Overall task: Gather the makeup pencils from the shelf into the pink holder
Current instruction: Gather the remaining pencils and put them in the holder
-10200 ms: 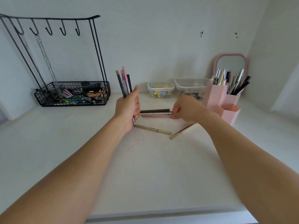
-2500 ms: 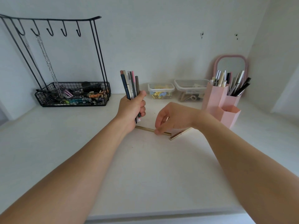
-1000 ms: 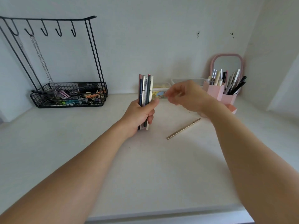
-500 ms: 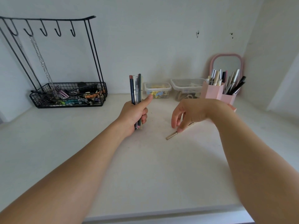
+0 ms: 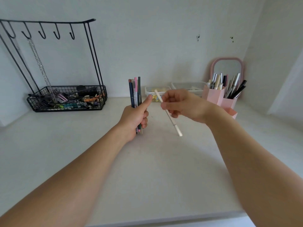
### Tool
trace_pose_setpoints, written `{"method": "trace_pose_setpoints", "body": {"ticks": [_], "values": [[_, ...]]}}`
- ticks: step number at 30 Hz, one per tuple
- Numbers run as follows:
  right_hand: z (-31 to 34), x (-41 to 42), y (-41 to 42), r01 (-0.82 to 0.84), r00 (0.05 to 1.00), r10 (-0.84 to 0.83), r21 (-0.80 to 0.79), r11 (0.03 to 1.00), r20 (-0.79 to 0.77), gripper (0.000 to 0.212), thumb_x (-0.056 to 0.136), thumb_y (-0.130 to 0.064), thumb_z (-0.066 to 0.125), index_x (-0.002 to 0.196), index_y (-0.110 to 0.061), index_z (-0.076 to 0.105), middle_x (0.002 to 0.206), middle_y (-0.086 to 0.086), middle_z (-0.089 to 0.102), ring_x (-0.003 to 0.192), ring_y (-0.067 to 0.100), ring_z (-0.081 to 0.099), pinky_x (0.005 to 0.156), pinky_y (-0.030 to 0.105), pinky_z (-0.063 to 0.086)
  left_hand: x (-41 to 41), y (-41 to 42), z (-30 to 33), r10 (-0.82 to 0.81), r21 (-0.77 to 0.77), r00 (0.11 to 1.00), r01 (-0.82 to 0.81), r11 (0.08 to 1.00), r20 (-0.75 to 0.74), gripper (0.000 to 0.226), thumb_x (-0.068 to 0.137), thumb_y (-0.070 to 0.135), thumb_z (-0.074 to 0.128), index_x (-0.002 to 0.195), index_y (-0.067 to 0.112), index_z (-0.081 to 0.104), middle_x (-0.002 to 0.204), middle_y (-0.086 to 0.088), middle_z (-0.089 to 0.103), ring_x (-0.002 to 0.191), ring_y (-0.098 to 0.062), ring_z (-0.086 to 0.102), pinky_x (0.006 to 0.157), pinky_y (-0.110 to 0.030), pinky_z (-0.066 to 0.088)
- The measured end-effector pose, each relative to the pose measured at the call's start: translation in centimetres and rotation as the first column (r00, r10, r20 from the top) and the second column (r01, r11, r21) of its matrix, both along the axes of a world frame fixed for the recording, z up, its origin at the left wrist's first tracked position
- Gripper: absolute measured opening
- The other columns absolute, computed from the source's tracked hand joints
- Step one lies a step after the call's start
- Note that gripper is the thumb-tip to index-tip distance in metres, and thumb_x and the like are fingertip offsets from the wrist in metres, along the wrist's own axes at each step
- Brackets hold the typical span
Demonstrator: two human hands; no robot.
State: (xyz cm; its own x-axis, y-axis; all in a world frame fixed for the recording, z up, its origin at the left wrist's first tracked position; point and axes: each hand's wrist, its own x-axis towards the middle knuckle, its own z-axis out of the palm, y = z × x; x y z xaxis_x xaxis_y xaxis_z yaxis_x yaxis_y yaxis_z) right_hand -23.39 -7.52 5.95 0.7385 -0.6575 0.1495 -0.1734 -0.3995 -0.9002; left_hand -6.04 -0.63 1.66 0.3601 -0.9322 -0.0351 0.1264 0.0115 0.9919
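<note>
Holding a bundle of pencils upright, the left hand has its fingers curled round the lower part of the shafts, thumb up along the side. The right hand pinches a single pale pencil near its middle between thumb and fingertips — the pencil is tilted, top end toward the bundle, lower end hanging clear above the shelf. No loose pencils show on the shelf surface, so this looks like the last one to collect. The pink holder stands at the back right in front of a pink mirror, already carrying several pens, well apart from both hands. Step in hand, as I read it: add the pale pencil to the bundle. To do it well, bring it parallel to the others first, ease the left thumb just enough to admit it, then clamp again — loosening too far risks the bundle fanning or dropping. After that, line up the tips before lowering them into a holder compartment with room. Wire basket rack at left and clear tubs at the back are not involved.
</note>
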Motion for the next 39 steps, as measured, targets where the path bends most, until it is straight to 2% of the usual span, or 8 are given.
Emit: {"method": "trace_pose_setpoints", "body": {"ticks": [9, 18, 25, 27, 30, 34, 36, 39], "values": [[-0.2, 1.2, 0.5, -0.091, 0.910, -0.019, 0.243, 0.966, 0.415, 0.009, 0.097, -0.002, 0.054, 0.100, -0.006, 0.061, 0.084, 0.006, 0.065, 0.072, 0.017, 0.061, 0.071, 0.028, 0.057, -1.0, 0.5, -0.1, -0.076, -0.099, 0.994, 0.083, 0.992, 0.075, 0.062, 0.044, 0.068, 0.084, 0.061, 0.022, 0.046, 0.049, 0.005, 0.035, 0.043, -0.014, 0.032, 0.046, -0.023, 0.029], [-0.9, 2.3, 1.0, -0.067, 0.906, -0.014, 0.176, 0.982, 0.422, 0.005, 0.091, -0.001, 0.063, 0.096, -0.004, 0.063, 0.086, 0.015, 0.064, 0.069, 0.018, 0.062, 0.070, 0.026, 0.055, -1.4, 0.2, -1.3, -0.150, -0.146, 0.968, 0.182, 0.972, 0.202, 0.035, 0.074, 0.012, 0.088, 0.073, 0.014, 0.053, 0.056, 0.004, 0.045, 0.045, -0.013, 0.038, 0.046, -0.024, 0.033], [-1.3, 2.9, 1.0, 0.291, 0.928, -0.237, -0.163, 0.943, 0.286, 0.015, 0.084, -0.012, 0.077, 0.086, 0.000, 0.068, 0.070, 0.008, 0.066, 0.059, 0.014, 0.060, 0.062, 0.032, 0.055, -1.6, 0.1, -1.1, -0.111, -0.111, 0.980, 0.130, 0.985, 0.165, 0.025, 0.094, 0.023, 0.071, 0.080, 0.012, 0.053, 0.054, 0.001, 0.049, 0.048, -0.019, 0.049, 0.050, -0.028, 0.044], [-0.8, 2.0, 0.5, 0.472, 0.872, -0.351, -0.396, 0.787, 0.342, 0.016, 0.084, -0.023, 0.075, 0.085, -0.009, 0.070, 0.077, 0.002, 0.068, 0.069, 0.011, 0.062, 0.068, 0.028, 0.053, -1.5, 0.0, -0.7, -0.069, -0.125, 0.988, 0.087, 0.988, 0.141, 0.034, 0.094, 0.025, 0.071, 0.073, 0.018, 0.046, 0.050, 0.005, 0.040, 0.044, -0.015, 0.040, 0.049, -0.027, 0.039], [0.9, -1.6, -1.4, 0.818, 0.560, -0.543, -0.522, 0.242, 0.626, 0.026, 0.086, -0.034, 0.068, 0.101, -0.014, 0.067, 0.107, 0.001, 0.065, 0.103, 0.016, 0.059, 0.090, 0.022, 0.042, -1.2, 0.1, -0.2, -0.011, -0.108, 0.996, 0.020, 0.994, 0.084, 0.041, 0.093, 0.035, 0.072, 0.070, 0.023, 0.041, 0.049, 0.007, 0.030, 0.042, -0.013, 0.030, 0.045, -0.024, 0.031], [1.9, -7.2, -3.7, 0.966, -0.008, -0.719, -0.180, -0.184, 0.695, 0.047, 0.090, -0.049, 0.048, 0.119, -0.014, 0.060, 0.128, 0.004, 0.057, 0.121, 0.024, 0.051, 0.098, 0.031, 0.036, -0.7, 0.3, 0.1, 0.042, -0.102, 0.995, -0.033, 0.994, 0.086, 0.041, 0.091, 0.041, 0.073, 0.069, 0.024, 0.042, 0.048, 0.006, 0.028, 0.042, -0.015, 0.029, 0.045, -0.025, 0.031], [1.9, -9.4, -4.8, 0.991, -0.125, -0.854, 0.095, -0.089, 0.505, 0.060, 0.090, -0.063, 0.032, 0.120, -0.018, 0.057, 0.123, -0.001, 0.058, 0.119, 0.022, 0.053, 0.099, 0.031, 0.038, -0.3, 0.2, 0.0, 0.049, -0.085, 0.994, -0.041, 0.996, 0.096, 0.043, 0.090, 0.042, 0.073, 0.069, 0.023, 0.040, 0.048, 0.005, 0.029, 0.043, -0.016, 0.031, 0.046, -0.025, 0.032], [1.1, -11.4, -5.8, 0.821, 0.083, -0.976, 0.542, 0.182, 0.201, 0.080, 0.088, -0.077, 0.017, 0.111, -0.016, 0.063, 0.104, -0.001, 0.064, 0.092, 0.022, 0.062, 0.077, 0.031, 0.046, -0.2, 0.2, -0.2, 0.034, -0.067, 0.993, -0.027, 0.997, 0.109, 0.044, 0.090, 0.044, 0.073, 0.069, 0.022, 0.040, 0.051, 0.002, 0.032, 0.044, -0.017, 0.034, 0.048, -0.025, 0.035]]}}
